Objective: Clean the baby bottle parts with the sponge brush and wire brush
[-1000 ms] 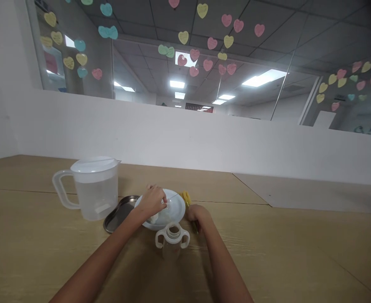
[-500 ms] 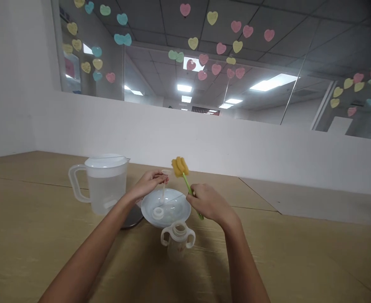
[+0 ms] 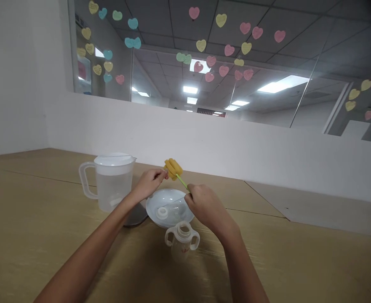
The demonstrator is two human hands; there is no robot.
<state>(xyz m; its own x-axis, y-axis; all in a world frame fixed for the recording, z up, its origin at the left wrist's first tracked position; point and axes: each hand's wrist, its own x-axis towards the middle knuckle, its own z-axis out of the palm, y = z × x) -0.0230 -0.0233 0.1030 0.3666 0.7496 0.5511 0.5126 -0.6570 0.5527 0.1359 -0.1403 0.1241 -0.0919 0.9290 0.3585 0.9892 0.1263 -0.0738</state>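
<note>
My right hand (image 3: 206,206) is closed around the green handle of a sponge brush (image 3: 174,168), its yellow sponge head up and to the left. My left hand (image 3: 150,182) is pinched at the sponge's left side. Half a second ago its fingers held a small translucent piece with a thin straw; sponge and fingers hide that piece now. Under both hands sits a white bowl (image 3: 153,213) holding a white collar ring (image 3: 162,213) and a clear part that is hard to make out. In front of it, an uncapped two-handled baby bottle (image 3: 181,248) stands upright.
A lidded translucent pitcher (image 3: 114,185) with liquid stands left of the bowl. Between them lies a dark flat round thing (image 3: 136,215), partly behind my left forearm. A white wall (image 3: 188,139) and a window with heart-shaped notes rise behind the brown tabletop (image 3: 267,252).
The sponge head has tilted left and come to my left fingertips. The translucent piece and its straw have gone out of sight. The whole view has shifted slightly.
</note>
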